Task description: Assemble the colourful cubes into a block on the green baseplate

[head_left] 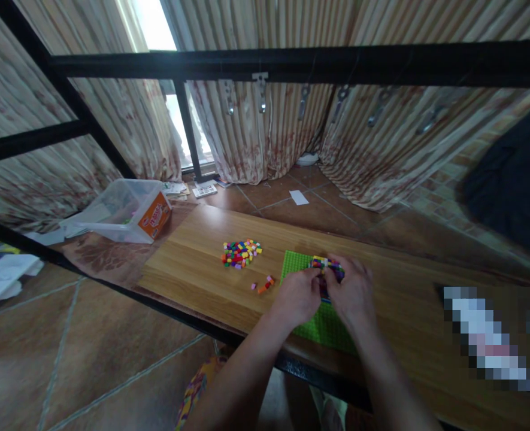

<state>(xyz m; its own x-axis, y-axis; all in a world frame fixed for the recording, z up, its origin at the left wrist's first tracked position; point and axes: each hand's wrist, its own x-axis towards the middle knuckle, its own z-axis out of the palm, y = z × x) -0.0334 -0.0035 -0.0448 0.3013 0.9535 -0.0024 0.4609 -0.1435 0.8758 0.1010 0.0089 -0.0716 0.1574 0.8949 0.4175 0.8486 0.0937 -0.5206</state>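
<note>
A green studded baseplate (312, 332) lies on the wooden table, with a low structure of multicoloured toy bricks (325, 263) built on it. My left hand (297, 294) is closed at the structure's left side, its thumb and fingertips against the bricks. From the right, my right hand (352, 286) grips the same structure with bent fingers. My hands cover much of the structure, and any single small brick between the fingertips is hidden. To the left lies a pile of small loose bricks (241, 254). A few orange and pink bricks (266, 285) lie nearer the baseplate.
A clear plastic bin (125, 206) with an orange label stands beyond the table's left end. A blurred-out flat item (487, 338) lies on the right of the table (193, 269). A black metal bar (291, 64) with hanging clips crosses above, before curtains.
</note>
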